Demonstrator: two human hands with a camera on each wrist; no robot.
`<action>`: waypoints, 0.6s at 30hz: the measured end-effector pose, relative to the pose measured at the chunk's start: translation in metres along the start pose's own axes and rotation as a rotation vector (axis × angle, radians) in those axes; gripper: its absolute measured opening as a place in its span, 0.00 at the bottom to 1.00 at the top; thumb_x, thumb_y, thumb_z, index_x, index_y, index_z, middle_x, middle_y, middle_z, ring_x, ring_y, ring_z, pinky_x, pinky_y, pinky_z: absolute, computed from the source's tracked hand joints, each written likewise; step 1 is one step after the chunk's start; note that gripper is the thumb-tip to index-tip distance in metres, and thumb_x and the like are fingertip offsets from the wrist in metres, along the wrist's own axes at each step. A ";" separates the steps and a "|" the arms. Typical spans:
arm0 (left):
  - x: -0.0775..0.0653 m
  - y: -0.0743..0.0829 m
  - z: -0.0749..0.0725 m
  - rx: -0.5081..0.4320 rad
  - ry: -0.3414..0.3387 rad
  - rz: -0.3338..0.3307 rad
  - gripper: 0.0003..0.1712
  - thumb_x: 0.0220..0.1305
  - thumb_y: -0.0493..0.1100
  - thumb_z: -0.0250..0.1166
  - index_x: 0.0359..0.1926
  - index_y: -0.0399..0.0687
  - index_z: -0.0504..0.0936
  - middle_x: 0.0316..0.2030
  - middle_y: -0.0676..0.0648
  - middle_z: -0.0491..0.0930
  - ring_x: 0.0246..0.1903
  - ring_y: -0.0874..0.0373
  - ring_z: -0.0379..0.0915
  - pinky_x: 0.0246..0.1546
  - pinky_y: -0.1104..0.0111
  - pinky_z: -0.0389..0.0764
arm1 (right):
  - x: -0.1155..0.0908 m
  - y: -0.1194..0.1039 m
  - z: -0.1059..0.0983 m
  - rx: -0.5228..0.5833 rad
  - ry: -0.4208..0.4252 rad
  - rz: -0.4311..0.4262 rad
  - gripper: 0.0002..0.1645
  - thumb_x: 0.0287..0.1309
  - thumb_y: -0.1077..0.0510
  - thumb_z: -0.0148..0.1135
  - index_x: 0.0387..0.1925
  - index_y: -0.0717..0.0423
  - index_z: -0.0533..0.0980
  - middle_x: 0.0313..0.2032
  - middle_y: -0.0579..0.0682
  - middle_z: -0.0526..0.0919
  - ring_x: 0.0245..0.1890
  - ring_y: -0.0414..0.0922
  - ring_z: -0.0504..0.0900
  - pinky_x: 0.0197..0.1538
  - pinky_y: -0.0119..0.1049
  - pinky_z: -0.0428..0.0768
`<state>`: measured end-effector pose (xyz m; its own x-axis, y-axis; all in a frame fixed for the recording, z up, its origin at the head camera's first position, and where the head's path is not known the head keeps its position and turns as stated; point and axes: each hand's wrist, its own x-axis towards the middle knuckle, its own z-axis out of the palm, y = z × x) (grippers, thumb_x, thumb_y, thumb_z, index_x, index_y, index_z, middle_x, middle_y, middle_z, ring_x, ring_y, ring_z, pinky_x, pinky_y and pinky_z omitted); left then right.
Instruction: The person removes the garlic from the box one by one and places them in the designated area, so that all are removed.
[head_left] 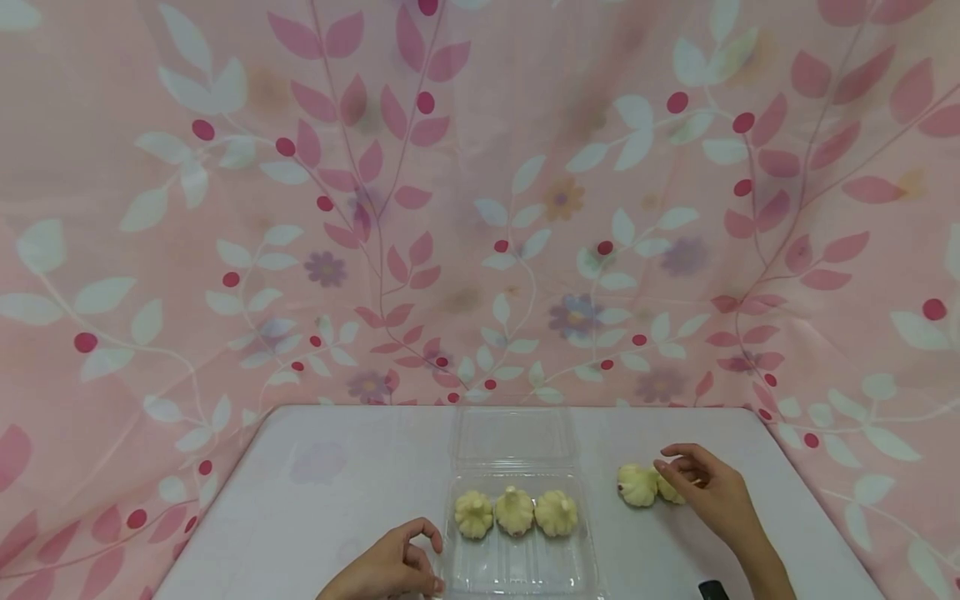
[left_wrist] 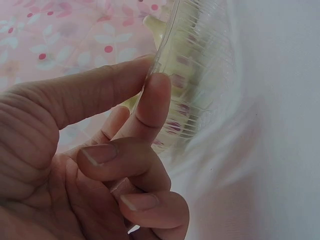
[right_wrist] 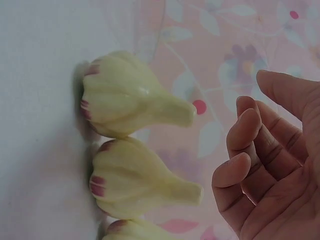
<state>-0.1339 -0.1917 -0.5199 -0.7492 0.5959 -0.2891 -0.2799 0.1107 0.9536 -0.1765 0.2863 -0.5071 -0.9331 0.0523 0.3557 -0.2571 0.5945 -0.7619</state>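
Observation:
A clear plastic clamshell box [head_left: 517, 573] lies with its lid folded back, holding a row of three pale garlic bulbs [head_left: 474, 514]. At the box's left edge, my left hand [head_left: 393, 560] pinches the rim between thumb and forefinger, its other fingers curled, as the left wrist view shows. My right hand [head_left: 708, 493] hovers by more garlic bulbs [head_left: 637, 485] on the table to the right, fingers loosely bent around nothing. In the right wrist view, two garlic bulbs [right_wrist: 137, 95] with purple-marked bases stand stems up, and part of a third shows. My right hand partly hides this group in the head view.
A white-covered table [head_left: 360, 467] carries everything. The transparent lid [head_left: 513, 435] extends toward its far edge. A small black object [head_left: 712, 590] shows at the bottom edge, near my right forearm. Behind the table hangs a pink leaf-patterned cloth [head_left: 480, 208].

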 end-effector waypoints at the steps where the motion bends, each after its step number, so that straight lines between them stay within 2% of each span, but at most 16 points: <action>1: 0.000 0.000 0.000 0.001 0.001 0.001 0.19 0.57 0.30 0.65 0.48 0.35 0.70 0.23 0.47 0.82 0.18 0.65 0.71 0.15 0.75 0.60 | 0.000 0.000 0.002 0.000 -0.003 -0.012 0.11 0.61 0.53 0.69 0.44 0.49 0.79 0.30 0.50 0.85 0.27 0.46 0.82 0.25 0.32 0.77; 10: 0.000 0.000 0.000 -0.001 0.009 -0.009 0.20 0.56 0.30 0.66 0.48 0.36 0.70 0.23 0.46 0.82 0.16 0.66 0.68 0.15 0.75 0.60 | 0.001 -0.003 0.011 0.043 -0.006 -0.095 0.11 0.59 0.59 0.70 0.43 0.50 0.79 0.27 0.48 0.84 0.24 0.46 0.81 0.26 0.30 0.77; 15: 0.000 -0.001 -0.001 -0.007 0.000 0.001 0.19 0.57 0.30 0.66 0.48 0.36 0.70 0.23 0.46 0.82 0.15 0.67 0.66 0.15 0.75 0.59 | 0.001 -0.009 0.014 0.103 -0.025 -0.095 0.11 0.58 0.61 0.70 0.43 0.52 0.79 0.28 0.50 0.84 0.25 0.46 0.81 0.27 0.30 0.77; 18: 0.000 -0.001 -0.001 -0.018 -0.008 0.006 0.19 0.57 0.29 0.65 0.48 0.36 0.70 0.23 0.47 0.82 0.17 0.67 0.69 0.15 0.75 0.59 | 0.001 -0.012 0.017 0.128 -0.042 -0.078 0.11 0.59 0.61 0.69 0.43 0.53 0.80 0.28 0.49 0.84 0.26 0.46 0.81 0.28 0.31 0.78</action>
<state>-0.1339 -0.1926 -0.5210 -0.7462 0.6029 -0.2823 -0.2860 0.0925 0.9537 -0.1787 0.2654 -0.5065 -0.9179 -0.0253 0.3959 -0.3569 0.4885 -0.7963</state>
